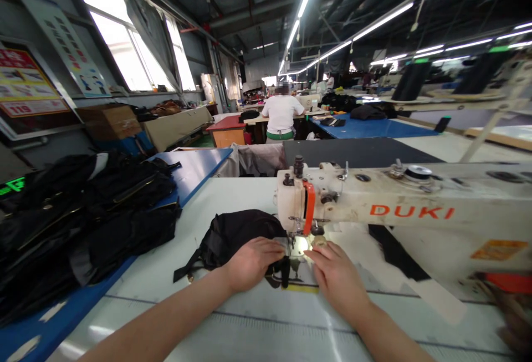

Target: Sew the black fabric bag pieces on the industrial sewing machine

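A black fabric bag with a strap trailing left lies on the pale sewing table, left of the needle. My left hand rests at its right edge, fingers together and closed on the fabric. A white sewing machine marked DUKI stands over the work, with an orange lever on its head. Its needle plate is brightly lit between my hands. My right hand is just right of the plate, fingers bent and close together; what they hold, if anything, is hidden. A small round beige part shows behind its fingertips.
A heap of black bags lies on the blue table at left. Black strips lie beneath the machine arm. Dark thread cones stand at upper right. A person in a white shirt sits ahead, facing away.
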The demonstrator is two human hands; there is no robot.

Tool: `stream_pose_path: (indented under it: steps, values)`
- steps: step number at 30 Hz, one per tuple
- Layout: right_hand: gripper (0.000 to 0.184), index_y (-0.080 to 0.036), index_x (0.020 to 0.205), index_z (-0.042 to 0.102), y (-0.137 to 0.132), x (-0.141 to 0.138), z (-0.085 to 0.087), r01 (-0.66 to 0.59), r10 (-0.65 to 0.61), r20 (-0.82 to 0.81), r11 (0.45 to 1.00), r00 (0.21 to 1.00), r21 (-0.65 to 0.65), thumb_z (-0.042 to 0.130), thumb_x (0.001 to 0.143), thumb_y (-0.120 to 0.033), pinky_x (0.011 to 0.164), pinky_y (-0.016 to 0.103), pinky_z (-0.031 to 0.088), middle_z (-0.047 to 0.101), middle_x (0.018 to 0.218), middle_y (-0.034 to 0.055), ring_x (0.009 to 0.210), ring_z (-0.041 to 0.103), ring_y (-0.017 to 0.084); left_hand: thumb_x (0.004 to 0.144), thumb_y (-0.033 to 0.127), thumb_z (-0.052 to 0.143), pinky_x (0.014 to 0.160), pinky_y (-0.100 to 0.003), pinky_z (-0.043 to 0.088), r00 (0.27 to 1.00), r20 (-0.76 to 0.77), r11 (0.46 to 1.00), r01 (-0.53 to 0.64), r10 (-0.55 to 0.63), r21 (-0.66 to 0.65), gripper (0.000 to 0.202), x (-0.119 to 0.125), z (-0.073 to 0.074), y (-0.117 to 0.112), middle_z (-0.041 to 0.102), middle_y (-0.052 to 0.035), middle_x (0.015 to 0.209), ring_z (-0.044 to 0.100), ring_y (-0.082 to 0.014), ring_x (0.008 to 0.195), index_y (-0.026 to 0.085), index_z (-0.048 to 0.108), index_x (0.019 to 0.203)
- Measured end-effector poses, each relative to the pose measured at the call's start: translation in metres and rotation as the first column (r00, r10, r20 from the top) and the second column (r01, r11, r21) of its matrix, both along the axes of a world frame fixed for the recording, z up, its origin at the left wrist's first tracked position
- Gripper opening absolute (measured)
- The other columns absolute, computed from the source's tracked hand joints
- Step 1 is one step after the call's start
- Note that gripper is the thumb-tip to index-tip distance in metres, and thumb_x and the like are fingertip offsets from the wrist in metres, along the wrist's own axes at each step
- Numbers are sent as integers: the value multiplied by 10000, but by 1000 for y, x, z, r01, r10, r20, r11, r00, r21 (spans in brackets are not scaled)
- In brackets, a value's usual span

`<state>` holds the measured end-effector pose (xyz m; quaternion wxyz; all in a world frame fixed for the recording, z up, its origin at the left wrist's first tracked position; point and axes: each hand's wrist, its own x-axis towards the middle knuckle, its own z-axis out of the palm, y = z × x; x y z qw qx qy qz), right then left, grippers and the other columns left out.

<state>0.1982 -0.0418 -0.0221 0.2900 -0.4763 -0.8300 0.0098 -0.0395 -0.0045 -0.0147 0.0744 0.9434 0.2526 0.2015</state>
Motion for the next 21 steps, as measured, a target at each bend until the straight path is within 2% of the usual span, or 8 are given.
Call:
stream_pose_path:
  steps: [3,6,10,13,15,17,19,21]
  values:
    - [280,-177,935,666,1,1,-2,-19,19,-1,999,1000,30,438,819,-64,820,394,441,612,877,72,876,517,234,908,105,381,1033,-369,387,1000,-13,999,-17,16,-50,348,-16,7,-36,624,-60,1208,528,-169,1173,191,584,1177]
    - [276,-173,944,666,1,2,-3,-33,33,6,997,999,67,438,820,-76,811,407,454,614,886,77,870,532,237,931,158,375,1118,-467,242,977,37,975,-208,211,-73,409,-36,26,-66,533,-66,1325,396,-196,1301,231,433,1330]
    - [271,-172,954,661,-2,3,-3,-64,62,30,993,998,102,436,831,-88,813,412,460,613,889,84,876,546,238,880,353,529,1107,-518,231,798,168,814,-578,579,-55,660,-77,47,-97,238,-127,1503,216,-278,1381,230,200,1439]
    - [262,-188,951,662,-3,5,-6,-87,81,50,988,995,128,441,839,-103,827,404,461,623,900,87,887,557,237,746,449,671,1031,-543,335,767,-98,770,-638,634,-9,739,-109,41,-122,342,-128,1441,345,-349,1294,259,337,1378]
    - [239,-210,950,666,0,8,-14,-105,96,60,980,994,172,465,840,-144,835,401,461,636,919,85,900,566,242,783,425,630,928,-502,439,680,-276,711,-703,680,22,534,-120,32,-134,503,-123,1282,484,-337,1161,236,478,1259]
    - [216,-225,960,673,7,12,-25,-133,116,82,961,990,243,504,826,-214,842,408,457,650,935,79,908,575,253,862,320,526,825,-413,499,582,-358,636,-770,730,47,264,-121,26,-134,587,-89,1099,574,-280,1017,218,559,1103]
    - [223,-211,947,683,15,15,-37,-156,126,118,943,985,293,518,809,-273,868,430,440,661,953,83,916,582,271,884,266,471,772,-365,513,628,-415,684,-729,658,-19,180,-113,28,-115,615,-68,990,624,-241,894,205,575,1018]
    - [232,-210,931,694,23,19,-47,-182,137,164,935,977,303,519,808,-301,869,422,442,671,961,80,920,591,271,876,252,468,753,-368,515,644,-383,660,-743,662,-109,177,-100,39,-79,632,-79,957,644,-249,847,186,581,996]
